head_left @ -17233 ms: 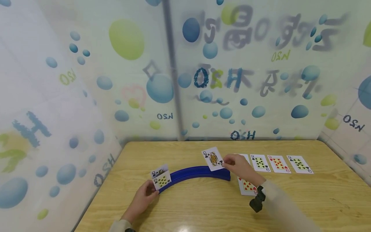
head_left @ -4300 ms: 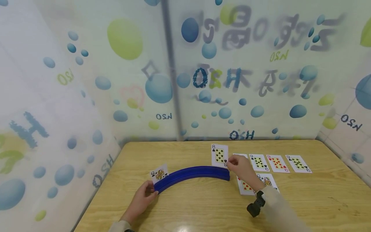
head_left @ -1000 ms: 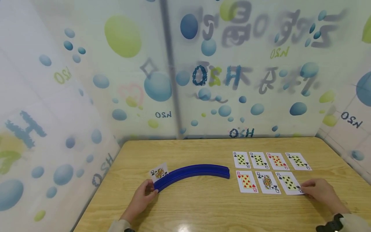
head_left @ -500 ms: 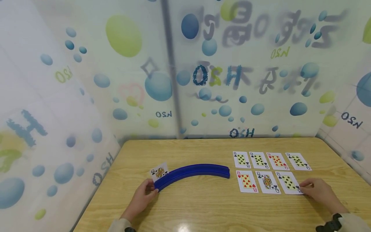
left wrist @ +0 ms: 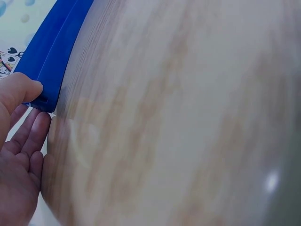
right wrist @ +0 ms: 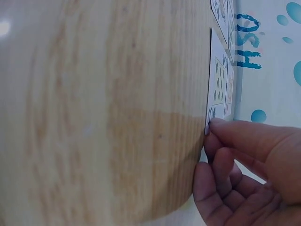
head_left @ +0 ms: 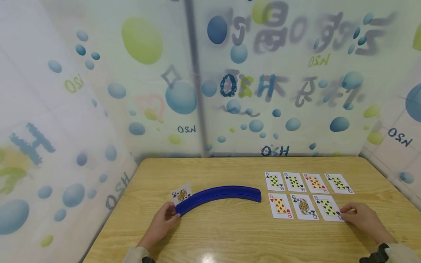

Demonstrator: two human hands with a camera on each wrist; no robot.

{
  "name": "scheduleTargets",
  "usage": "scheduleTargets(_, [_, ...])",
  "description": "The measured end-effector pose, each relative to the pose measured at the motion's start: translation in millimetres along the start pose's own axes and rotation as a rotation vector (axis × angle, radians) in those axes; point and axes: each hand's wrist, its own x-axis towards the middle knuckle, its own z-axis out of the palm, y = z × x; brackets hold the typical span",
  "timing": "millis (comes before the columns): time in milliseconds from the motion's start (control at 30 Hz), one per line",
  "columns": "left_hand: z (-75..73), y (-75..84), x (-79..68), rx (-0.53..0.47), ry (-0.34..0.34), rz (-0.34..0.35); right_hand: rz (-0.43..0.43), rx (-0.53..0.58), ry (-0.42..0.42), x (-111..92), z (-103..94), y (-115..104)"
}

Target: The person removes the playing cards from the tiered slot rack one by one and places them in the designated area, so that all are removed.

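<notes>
A curved blue card holder (head_left: 220, 193) stands on the wooden table. My left hand (head_left: 162, 221) grips its left end, with the thumb on the front in the left wrist view. One queen of spades (head_left: 182, 193) stands in the holder beside that hand, its lower part hidden. At the right, my right hand (head_left: 361, 217) pinches the lower right corner of an eight of spades (head_left: 327, 207), which lies face up. Thumb and fingertip meet at the card's edge in the right wrist view. Left of it lie a queen of clubs (head_left: 304, 207) and an eight of hearts (head_left: 281, 206).
Behind the front row lies a second row of face-up cards: an eight of clubs (head_left: 274, 181), a nine of spades (head_left: 294, 182), a nine of hearts (head_left: 315, 183) and a nine of clubs (head_left: 339, 183). Printed curtain-like walls (head_left: 164, 109) surround the table's back and sides.
The right hand has taken the queen of clubs and then the eight of spades from the holder to the front row. The left hand has stayed on the holder. The last second shows hardly any movement.
</notes>
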Motion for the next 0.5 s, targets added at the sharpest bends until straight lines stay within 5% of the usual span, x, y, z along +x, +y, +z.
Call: scheduleTargets(500, [0.0, 0.0, -0.1, 0.002, 0.0, 0.002, -0.002, 0.016, -0.001, -2.0, -0.4, -3.0])
